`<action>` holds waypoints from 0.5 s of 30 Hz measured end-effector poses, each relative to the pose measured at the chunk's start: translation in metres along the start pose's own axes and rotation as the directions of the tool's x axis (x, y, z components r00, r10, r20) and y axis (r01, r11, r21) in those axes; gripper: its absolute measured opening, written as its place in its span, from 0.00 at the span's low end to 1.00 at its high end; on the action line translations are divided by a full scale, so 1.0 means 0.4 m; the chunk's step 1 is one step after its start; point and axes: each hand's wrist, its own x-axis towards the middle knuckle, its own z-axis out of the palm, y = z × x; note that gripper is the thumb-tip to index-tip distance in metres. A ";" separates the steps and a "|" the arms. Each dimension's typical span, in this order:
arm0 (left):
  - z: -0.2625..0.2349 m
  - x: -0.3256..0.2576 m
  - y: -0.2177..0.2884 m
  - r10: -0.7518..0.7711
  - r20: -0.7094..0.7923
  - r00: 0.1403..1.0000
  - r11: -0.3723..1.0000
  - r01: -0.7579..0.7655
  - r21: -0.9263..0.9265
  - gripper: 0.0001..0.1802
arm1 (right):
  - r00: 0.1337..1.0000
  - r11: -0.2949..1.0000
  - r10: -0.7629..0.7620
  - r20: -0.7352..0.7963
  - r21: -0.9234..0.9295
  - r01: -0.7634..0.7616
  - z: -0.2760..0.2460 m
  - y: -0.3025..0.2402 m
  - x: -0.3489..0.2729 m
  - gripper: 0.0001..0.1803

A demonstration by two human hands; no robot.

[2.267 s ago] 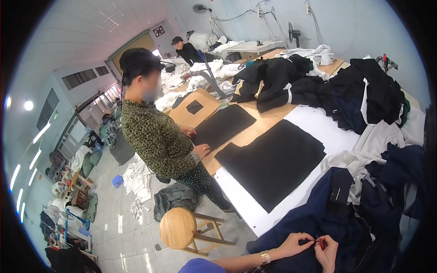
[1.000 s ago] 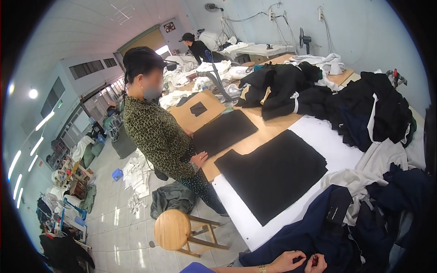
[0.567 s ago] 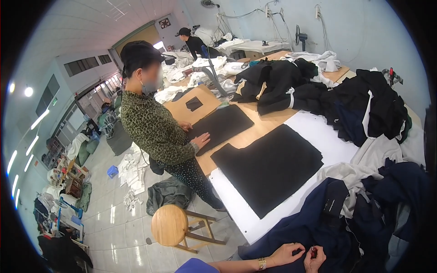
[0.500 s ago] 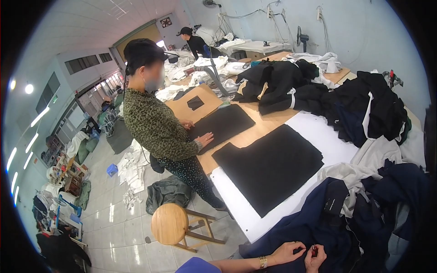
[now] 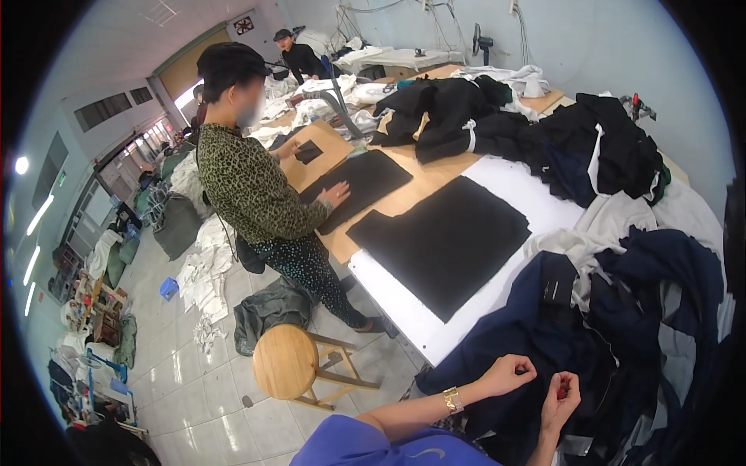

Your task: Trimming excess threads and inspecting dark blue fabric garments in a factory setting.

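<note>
Above a heap of navy blue garments my left hand, with a gold band at its wrist, is closed, thumb and fingertips pinched together. Whatever it may pinch is too small to make out. Just to its right, my right hand is closed round a small red object, mostly hidden by the fingers. The hands are apart from each other. A white zigzag cord or thread lies on the navy cloth beyond the right hand.
A black cut fabric panel lies on the white board ahead. Across the table, a person rests a hand on another black panel. Black garments are piled at right. A wooden stool stands at the left.
Both my hands have risen off the lower edge, still closed, and the view has shifted. The other person's far hand has moved to the tan board.
</note>
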 end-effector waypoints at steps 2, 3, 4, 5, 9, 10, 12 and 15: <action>0.002 -0.005 0.028 -0.048 0.107 0.993 0.998 0.053 -0.044 0.08 | 0.997 0.995 0.057 0.048 0.079 -0.061 -0.002 -0.016 -0.017 0.04; 0.005 -0.010 0.033 -0.044 0.111 0.993 0.998 0.050 -0.047 0.08 | 0.995 0.994 0.073 0.063 0.079 -0.078 -0.003 -0.020 -0.025 0.04; 0.009 -0.019 0.036 -0.053 0.131 0.990 0.995 0.063 -0.073 0.08 | 0.993 0.992 0.087 0.080 0.081 -0.094 -0.008 -0.018 -0.035 0.04; 0.010 -0.025 0.041 -0.059 0.150 0.987 0.992 0.075 -0.098 0.07 | 0.990 0.992 0.099 0.097 0.074 -0.106 -0.009 -0.009 -0.042 0.04; 0.006 -0.046 0.065 -0.043 0.144 0.989 0.993 0.058 -0.101 0.08 | 0.987 0.993 0.073 0.145 0.081 -0.085 -0.021 -0.023 -0.058 0.05; 0.005 -0.051 0.071 -0.049 0.152 0.987 0.994 0.062 -0.086 0.08 | 0.988 0.992 0.080 0.135 0.091 -0.093 -0.022 -0.034 -0.062 0.06; 0.014 -0.058 0.058 -0.027 0.142 0.989 0.996 0.038 -0.075 0.08 | 0.989 0.990 0.080 0.124 0.106 -0.093 -0.025 -0.040 -0.061 0.06; 0.007 -0.064 0.068 -0.034 0.156 0.987 0.999 0.038 -0.021 0.08 | 0.963 0.985 0.105 0.247 0.106 -0.134 -0.032 -0.024 -0.062 0.05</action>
